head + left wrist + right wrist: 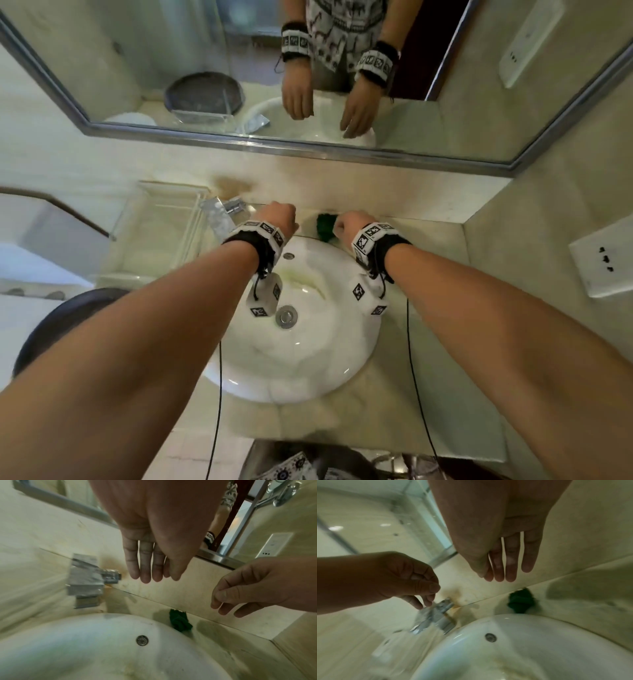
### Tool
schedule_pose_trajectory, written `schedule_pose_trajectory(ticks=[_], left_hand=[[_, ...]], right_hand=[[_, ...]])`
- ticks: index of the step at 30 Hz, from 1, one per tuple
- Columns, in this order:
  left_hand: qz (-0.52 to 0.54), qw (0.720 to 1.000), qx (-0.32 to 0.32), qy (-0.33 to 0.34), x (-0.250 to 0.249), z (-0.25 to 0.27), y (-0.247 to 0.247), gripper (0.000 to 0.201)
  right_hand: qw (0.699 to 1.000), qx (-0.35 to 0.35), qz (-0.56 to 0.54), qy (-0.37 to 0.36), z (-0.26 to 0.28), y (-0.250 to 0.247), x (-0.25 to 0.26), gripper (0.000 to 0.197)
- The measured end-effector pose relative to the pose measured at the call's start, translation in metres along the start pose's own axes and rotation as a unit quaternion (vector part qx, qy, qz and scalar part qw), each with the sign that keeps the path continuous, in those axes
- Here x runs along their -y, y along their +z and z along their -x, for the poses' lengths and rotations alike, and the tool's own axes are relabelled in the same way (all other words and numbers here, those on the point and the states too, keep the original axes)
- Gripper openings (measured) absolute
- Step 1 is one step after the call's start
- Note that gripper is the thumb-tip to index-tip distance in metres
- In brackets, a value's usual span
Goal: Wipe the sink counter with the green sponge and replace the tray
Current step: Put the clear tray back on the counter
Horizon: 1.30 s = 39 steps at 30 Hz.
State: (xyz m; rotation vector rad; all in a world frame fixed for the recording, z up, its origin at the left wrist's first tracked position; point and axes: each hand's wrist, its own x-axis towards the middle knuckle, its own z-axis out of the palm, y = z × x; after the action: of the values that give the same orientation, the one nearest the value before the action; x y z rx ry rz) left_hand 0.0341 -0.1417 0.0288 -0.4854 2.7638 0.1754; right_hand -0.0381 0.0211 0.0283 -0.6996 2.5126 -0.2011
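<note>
Both hands [281, 219] [352, 224] hang empty, fingers loose, over stained counter [428, 308] (green sponge [325, 228] behind basin).

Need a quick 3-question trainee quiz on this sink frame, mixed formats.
1. True or false: the right hand grips the green sponge.
2. The sponge lies: A) in the basin B) on the counter behind the basin C) in the clear tray.
3. Fill in: the faucet stands to the basin's ____ in the head view.

Key: 1 false; 2 B; 3 left.
</note>
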Motion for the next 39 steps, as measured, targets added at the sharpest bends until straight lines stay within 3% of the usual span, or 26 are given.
schedule_pose_trajectory(ticks=[7, 13, 19, 25, 27, 30, 34, 39], left_hand=[[0.032, 0.996, -0.038, -0.069, 0.067, 0.083, -0.015, 0.027], [0.062, 0.984, -0.06, -0.156, 0.136, 0.146, -0.018, 0.033], [0.092, 0.968, -0.047, -0.227, 0.21, 0.182, -0.009, 0.038], [0.133, 0.958, -0.014, -0.254, 0.285, 0.177, 0.012, 0.05], [0.151, 0.955, -0.007, -0.256, 0.309, 0.167, 0.019, 0.056], [0.172, 0.953, 0.005, -0.249, 0.342, 0.146, 0.031, 0.068], [0.184, 0.953, 0.043, -0.238, 0.375, 0.119, 0.048, 0.087], [0.203, 0.951, 0.068, -0.225, 0.4, 0.087, 0.068, 0.092]], right_hand=[[0.992, -0.023, 0.032, -0.12, 0.04, 0.001, 0.074, 0.022], [0.972, -0.003, 0.095, -0.216, 0.059, 0.005, 0.148, 0.016], [0.956, 0.028, 0.129, -0.263, 0.059, 0.019, 0.223, 0.018], [0.965, 0.072, 0.124, -0.22, 0.017, 0.056, 0.287, 0.027], [0.977, 0.086, 0.094, -0.174, -0.003, 0.071, 0.298, 0.019], [0.99, 0.087, -0.001, -0.11, -0.021, 0.087, 0.304, 0.007], [0.984, 0.127, -0.123, -0.029, -0.043, 0.107, 0.308, 0.012], [0.98, 0.134, -0.141, 0.036, -0.068, 0.13, 0.316, 0.015]])
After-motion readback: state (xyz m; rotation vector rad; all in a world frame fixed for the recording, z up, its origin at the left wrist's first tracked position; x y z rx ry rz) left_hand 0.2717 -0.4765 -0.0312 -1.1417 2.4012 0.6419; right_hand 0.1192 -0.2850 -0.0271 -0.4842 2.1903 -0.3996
